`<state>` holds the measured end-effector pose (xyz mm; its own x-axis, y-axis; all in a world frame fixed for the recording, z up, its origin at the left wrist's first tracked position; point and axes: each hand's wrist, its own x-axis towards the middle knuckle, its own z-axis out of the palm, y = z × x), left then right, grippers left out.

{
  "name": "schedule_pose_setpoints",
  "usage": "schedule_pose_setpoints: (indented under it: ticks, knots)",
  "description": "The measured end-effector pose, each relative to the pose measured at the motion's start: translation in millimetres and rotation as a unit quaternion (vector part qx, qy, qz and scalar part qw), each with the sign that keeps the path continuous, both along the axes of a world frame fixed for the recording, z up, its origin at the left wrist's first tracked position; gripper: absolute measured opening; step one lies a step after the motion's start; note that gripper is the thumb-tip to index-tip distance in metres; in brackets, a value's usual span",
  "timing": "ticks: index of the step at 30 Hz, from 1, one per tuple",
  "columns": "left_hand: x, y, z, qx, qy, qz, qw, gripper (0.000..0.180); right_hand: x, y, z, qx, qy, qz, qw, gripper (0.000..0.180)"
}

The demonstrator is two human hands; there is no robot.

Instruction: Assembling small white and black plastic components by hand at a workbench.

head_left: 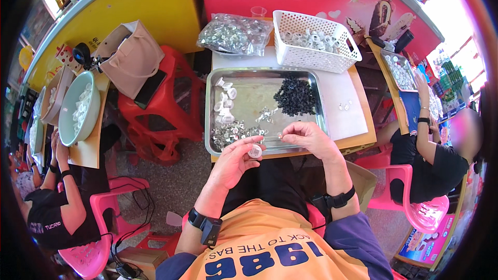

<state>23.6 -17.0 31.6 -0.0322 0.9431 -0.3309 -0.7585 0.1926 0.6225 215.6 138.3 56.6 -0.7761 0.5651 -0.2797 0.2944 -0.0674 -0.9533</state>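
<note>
My left hand is just off the near edge of a metal tray, its fingers closed round a small white round plastic part. To its right, my right hand pinches something tiny between thumb and fingertips, too small to name. Inside the tray, white plastic parts like the held one lie along the left side. Small shiny metal pieces are heaped at the near left. A pile of small black pieces fills the far right, with a few pale bits near the middle.
Behind the tray stand a clear bag of small parts and a white perforated basket. Red stools and a beige bag are at the left. Co-workers sit left and right, near a green basin and another tray.
</note>
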Motion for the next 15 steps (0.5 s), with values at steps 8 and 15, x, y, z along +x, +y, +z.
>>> schedule_pose_setpoints:
  ticks: [8, 15]
  knots:
    - [14, 14, 6, -0.008, 0.023, -0.003, 1.000, 0.027, -3, -7, 6, -0.105, 0.132, -0.004, 0.986, 0.014]
    - [21, 22, 3, 0.029, 0.080, 0.014, 0.996, 0.017, -7, -14, 2, -0.090, 0.118, 0.005, 0.989, 0.014]
